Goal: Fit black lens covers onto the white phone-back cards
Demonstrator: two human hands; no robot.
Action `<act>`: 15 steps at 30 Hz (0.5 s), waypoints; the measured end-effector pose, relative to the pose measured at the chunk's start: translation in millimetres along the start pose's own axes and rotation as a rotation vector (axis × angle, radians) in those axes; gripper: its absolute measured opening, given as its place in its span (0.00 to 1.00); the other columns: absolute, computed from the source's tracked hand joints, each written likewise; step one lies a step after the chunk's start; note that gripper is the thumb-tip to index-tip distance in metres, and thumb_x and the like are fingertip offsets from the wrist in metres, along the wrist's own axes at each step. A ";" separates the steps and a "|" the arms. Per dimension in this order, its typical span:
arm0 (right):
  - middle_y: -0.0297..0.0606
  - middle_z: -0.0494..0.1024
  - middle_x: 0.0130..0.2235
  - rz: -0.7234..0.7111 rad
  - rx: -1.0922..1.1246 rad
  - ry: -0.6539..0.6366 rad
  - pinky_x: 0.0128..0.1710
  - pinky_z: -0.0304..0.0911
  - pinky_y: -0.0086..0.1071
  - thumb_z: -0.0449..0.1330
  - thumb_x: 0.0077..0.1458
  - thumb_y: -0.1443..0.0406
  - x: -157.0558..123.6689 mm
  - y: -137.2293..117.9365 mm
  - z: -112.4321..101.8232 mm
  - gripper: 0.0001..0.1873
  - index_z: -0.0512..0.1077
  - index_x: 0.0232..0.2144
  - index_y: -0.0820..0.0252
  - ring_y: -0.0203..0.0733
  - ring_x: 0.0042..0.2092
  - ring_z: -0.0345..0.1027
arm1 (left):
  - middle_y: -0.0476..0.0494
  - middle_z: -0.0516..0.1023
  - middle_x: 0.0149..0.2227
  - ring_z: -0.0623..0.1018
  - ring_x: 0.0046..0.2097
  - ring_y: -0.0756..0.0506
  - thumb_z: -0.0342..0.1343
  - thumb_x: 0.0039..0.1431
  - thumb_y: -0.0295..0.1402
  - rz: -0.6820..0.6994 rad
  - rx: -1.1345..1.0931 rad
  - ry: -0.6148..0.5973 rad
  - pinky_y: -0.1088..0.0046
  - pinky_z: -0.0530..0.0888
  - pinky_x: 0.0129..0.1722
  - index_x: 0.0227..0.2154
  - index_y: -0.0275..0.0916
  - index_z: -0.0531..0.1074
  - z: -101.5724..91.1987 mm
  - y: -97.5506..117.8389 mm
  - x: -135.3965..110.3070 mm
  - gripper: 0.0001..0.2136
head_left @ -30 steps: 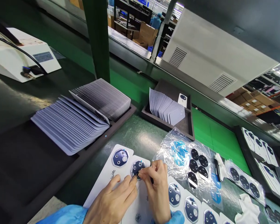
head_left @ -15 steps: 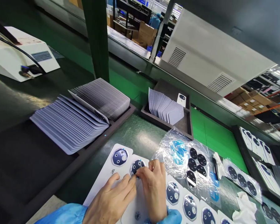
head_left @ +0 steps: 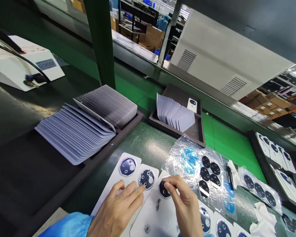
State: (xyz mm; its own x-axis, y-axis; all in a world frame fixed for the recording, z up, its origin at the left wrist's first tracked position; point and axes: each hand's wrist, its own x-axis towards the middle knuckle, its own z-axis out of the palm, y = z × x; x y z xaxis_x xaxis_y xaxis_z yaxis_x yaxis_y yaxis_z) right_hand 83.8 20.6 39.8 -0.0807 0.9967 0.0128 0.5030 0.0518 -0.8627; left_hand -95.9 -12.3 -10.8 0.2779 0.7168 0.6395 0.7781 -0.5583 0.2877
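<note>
White phone back covers lie side by side along the front of the bench, each with a dark octagonal camera plate. On the second cover (head_left: 138, 194), my left hand (head_left: 119, 204) lies with fingers spread, its index fingertip at the lower edge of the camera plate (head_left: 146, 179). My right hand (head_left: 185, 200) is over the third cover (head_left: 155, 217). Its thumb and index finger are pinched at that cover's camera plate (head_left: 164, 189); whatever is between them is too small to make out. The first cover's camera plate (head_left: 127, 166) is fully visible at the left.
A clear plastic sheet (head_left: 174, 154) with several black round stickers lies beyond the covers. Black trays with upright grey panels (head_left: 76, 135) stand at left and back (head_left: 174, 113). At right are white cloths (head_left: 262, 219), a sticker strip (head_left: 259, 189) and a tray of covers (head_left: 266, 144).
My right hand has moved right, from the second cover's camera plate to the third one's. My left hand stays on the second cover, its fingers now slightly more spread.
</note>
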 end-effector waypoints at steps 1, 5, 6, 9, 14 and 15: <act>0.34 0.75 0.29 0.039 0.041 -0.035 0.33 0.64 0.27 0.56 0.59 0.60 -2.7 1.0 -3.1 0.11 0.76 0.29 0.53 0.38 0.32 0.68 | 0.52 0.82 0.36 0.74 0.41 0.49 0.32 0.70 0.23 -0.012 0.001 0.002 0.67 0.62 0.42 0.30 0.39 0.75 -0.6 -1.4 0.8 0.24; 0.34 0.75 0.27 0.194 0.173 -0.032 0.32 0.65 0.27 0.59 0.55 0.56 -6.8 4.8 -2.8 0.12 0.77 0.31 0.56 0.38 0.29 0.68 | 0.51 0.83 0.37 0.74 0.42 0.48 0.34 0.69 0.22 -0.029 0.080 -0.014 0.66 0.62 0.42 0.30 0.39 0.76 -3.0 -5.3 3.0 0.24; 0.34 0.75 0.26 0.229 0.193 -0.026 0.30 0.65 0.27 0.62 0.53 0.55 -5.6 4.5 -0.8 0.11 0.76 0.29 0.56 0.38 0.28 0.68 | 0.51 0.83 0.37 0.74 0.42 0.47 0.34 0.69 0.21 -0.025 0.103 -0.026 0.66 0.62 0.42 0.31 0.39 0.76 -3.6 -5.5 3.3 0.24; 0.34 0.75 0.26 0.246 0.203 -0.069 0.28 0.65 0.27 0.65 0.49 0.56 0.9 0.2 5.1 0.11 0.74 0.26 0.57 0.37 0.28 0.67 | 0.51 0.83 0.38 0.74 0.42 0.47 0.34 0.67 0.19 -0.007 0.149 -0.048 0.66 0.62 0.41 0.31 0.39 0.76 -4.8 -4.7 4.0 0.24; 0.36 0.75 0.30 0.135 0.188 -0.085 0.30 0.65 0.26 0.62 0.50 0.57 8.7 -2.7 10.7 0.09 0.78 0.26 0.55 0.39 0.32 0.69 | 0.51 0.83 0.38 0.75 0.40 0.47 0.33 0.68 0.20 0.008 0.168 -0.037 0.66 0.61 0.41 0.31 0.39 0.76 -4.1 -3.8 6.0 0.24; 0.35 0.75 0.29 0.141 0.192 -0.085 0.30 0.65 0.26 0.62 0.51 0.58 9.1 -1.2 11.6 0.09 0.79 0.27 0.55 0.38 0.31 0.68 | 0.51 0.83 0.38 0.76 0.40 0.47 0.33 0.68 0.20 0.010 0.169 -0.036 0.66 0.61 0.41 0.31 0.39 0.76 -3.7 -4.0 6.2 0.24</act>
State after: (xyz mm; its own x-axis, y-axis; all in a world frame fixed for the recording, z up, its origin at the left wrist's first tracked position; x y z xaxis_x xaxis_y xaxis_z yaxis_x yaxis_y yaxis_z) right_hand 72.5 28.9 35.1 -0.0978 0.9837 -0.1506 0.3421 -0.1089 -0.9334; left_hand -99.4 -7.1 -5.4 0.3038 0.7281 0.6145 0.8579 -0.4896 0.1560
